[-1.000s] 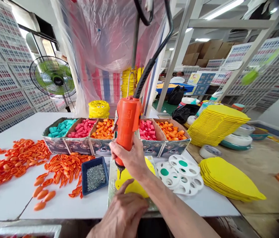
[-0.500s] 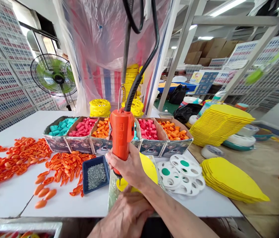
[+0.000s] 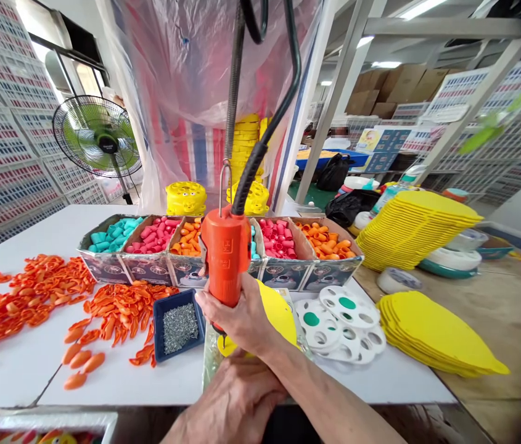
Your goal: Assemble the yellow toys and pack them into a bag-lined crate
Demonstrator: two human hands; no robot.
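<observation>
The right hand (image 3: 242, 314) has its fingers wrapped tight around the lower body of an orange power screwdriver (image 3: 225, 256), which stands nearly upright with its bit pointing down just below those fingers. A black hose (image 3: 267, 132) and a coiled spring hanger rise from the tool's top. The bit meets a yellow leaf-shaped part (image 3: 281, 314) that lies partly under the right hand, on a shiny plate (image 3: 209, 364) on the white worktop (image 3: 20, 370).

The left hand (image 3: 232, 401) lies just below the bit, its fingers pressed flat and closed down onto the yellow part's near edge; whether they pinch anything cannot be told.

Just left of the fingers sits a blue tray of screws (image 3: 177, 325), and further left a spread of orange plastic pieces (image 3: 47, 302). Beyond the fingers stands a row of cardboard bins (image 3: 149, 246) holding teal, pink and orange caps. To the right of the fingers lie white perforated discs (image 3: 341, 320), then 2 stacks of yellow leaf shapes (image 3: 436, 336). A green fan (image 3: 97, 135) stands far off to the left.
</observation>
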